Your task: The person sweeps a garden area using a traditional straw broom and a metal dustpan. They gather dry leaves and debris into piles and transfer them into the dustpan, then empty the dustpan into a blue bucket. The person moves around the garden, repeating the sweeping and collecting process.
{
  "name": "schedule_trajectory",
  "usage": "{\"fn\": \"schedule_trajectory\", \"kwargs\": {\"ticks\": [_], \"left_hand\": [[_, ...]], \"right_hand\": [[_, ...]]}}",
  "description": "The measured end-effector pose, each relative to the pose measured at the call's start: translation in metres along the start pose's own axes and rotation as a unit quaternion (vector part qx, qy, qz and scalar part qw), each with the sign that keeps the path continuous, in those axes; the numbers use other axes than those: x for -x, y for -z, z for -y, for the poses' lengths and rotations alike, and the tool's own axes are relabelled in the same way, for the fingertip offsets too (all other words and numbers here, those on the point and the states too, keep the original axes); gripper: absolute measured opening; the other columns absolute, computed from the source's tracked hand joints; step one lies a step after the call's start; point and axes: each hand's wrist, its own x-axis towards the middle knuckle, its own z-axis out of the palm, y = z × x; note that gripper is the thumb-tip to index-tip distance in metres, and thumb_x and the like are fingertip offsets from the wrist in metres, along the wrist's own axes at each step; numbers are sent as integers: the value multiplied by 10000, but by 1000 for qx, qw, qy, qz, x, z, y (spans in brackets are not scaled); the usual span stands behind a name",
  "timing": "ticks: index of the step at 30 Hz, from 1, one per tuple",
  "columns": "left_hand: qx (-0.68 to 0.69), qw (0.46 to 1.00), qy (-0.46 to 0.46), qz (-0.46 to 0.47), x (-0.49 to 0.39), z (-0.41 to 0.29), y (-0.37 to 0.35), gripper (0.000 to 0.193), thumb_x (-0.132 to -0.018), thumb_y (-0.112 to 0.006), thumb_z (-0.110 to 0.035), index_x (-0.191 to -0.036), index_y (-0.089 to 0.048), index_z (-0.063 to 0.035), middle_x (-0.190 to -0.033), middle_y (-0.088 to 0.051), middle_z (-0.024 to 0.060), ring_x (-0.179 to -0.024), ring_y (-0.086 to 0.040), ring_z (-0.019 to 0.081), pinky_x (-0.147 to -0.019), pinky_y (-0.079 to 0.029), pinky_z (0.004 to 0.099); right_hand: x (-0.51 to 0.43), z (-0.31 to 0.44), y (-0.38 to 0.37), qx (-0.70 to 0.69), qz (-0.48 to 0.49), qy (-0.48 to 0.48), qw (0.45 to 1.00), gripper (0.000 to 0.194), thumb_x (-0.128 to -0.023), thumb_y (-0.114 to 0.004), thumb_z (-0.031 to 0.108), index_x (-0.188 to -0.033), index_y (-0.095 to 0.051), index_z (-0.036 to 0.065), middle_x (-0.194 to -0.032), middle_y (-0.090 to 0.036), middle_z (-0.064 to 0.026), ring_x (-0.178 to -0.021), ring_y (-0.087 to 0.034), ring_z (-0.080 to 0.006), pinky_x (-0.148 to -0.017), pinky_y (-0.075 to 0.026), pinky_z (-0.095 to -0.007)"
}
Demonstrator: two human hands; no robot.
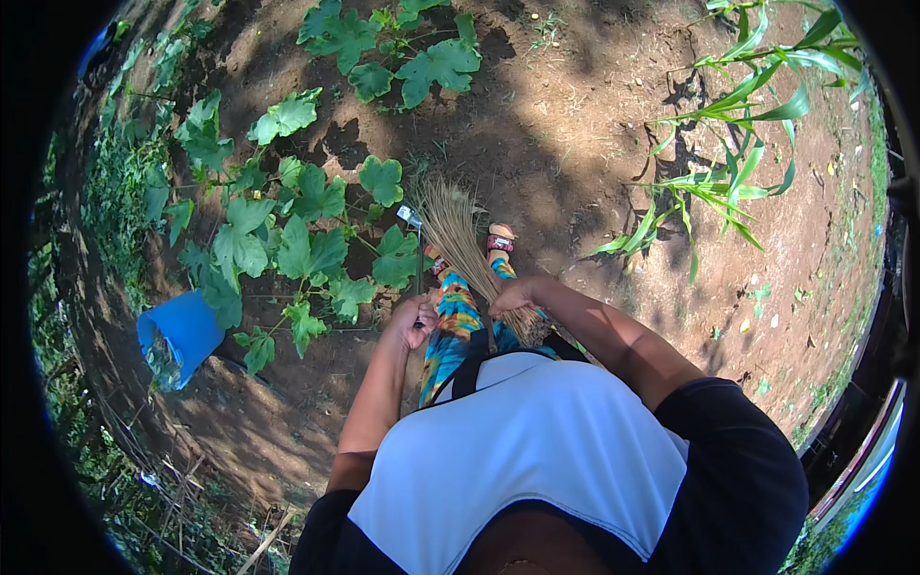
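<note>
My right hand [512,296] is closed around a handheld broom [454,228] of dry, straw-coloured stalks, near its bound butt end. The loose ends fan out over the soil just beyond my feet. In my left hand [415,320] is a thin dark rod [420,266], gripped at its near end. At the rod's far end shows a small pale, shiny piece [410,216], beside the broom's stalks; its exact kind is unclear. Leafy green plants [309,244] with broad lobed leaves stand close to the left of the rod.
To the left, a blue plastic bucket [198,334] lies tipped on its side with plant matter inside. Maize-like plants [708,183] grow at the right. Another broad-leaved plant [402,54] stands ahead. Dry sticks [266,539] lie at lower left on the bare soil [560,144].
</note>
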Motion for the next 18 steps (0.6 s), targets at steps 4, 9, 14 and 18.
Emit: {"fn": "schedule_trajectory", "kwargs": {"ticks": [4, 9, 14, 18], "left_hand": [[21, 999, -26, 2, 22, 8, 14, 147, -954, -480, -146, -838, -476, -56, -592, -371, -59, -485, -372, 28, -393, -284, 156], [183, 982, -34, 39, 19, 2, 18, 171, -952, -482, -113, -1021, -461, 42, -621, -385, -39, -483, -367, 47, -402, -308, 169], [214, 974, -31, 70, 18, -7, 17, 179, -950, -473, -94, -1044, -442, 55, -616, -381, -30, -482, -359, 57, -407, -318, 181], [250, 965, -44, 70, 24, 3, 14, 197, -953, -463, -97, -1060, -426, 64, -616, -382, -23, -485, -360, 66, -408, -323, 190]], "right_hand": [[17, -8, 2, 59, -19, 93, 994, 1134, -661, -707, 216, -1497, 59, 183, -1046, -590, -202, -798, -613, -308, -743, -510, -424], [89, 10, 38, 207, -90, 80, 971, 1068, -649, -708, 221, -1507, -77, 138, -1129, -601, -234, -981, -611, -303, -845, -484, -396], [160, 54, 90, 314, -184, 43, 930, 1049, -659, -706, 257, -1504, -105, 103, -1258, -556, -236, -1148, -557, -321, -949, -437, -367], [108, 103, 140, 319, -257, -2, 912, 1050, -644, -716, 205, -1489, -112, 53, -1276, -532, -254, -1145, -559, -333, -941, -457, -404]]}}
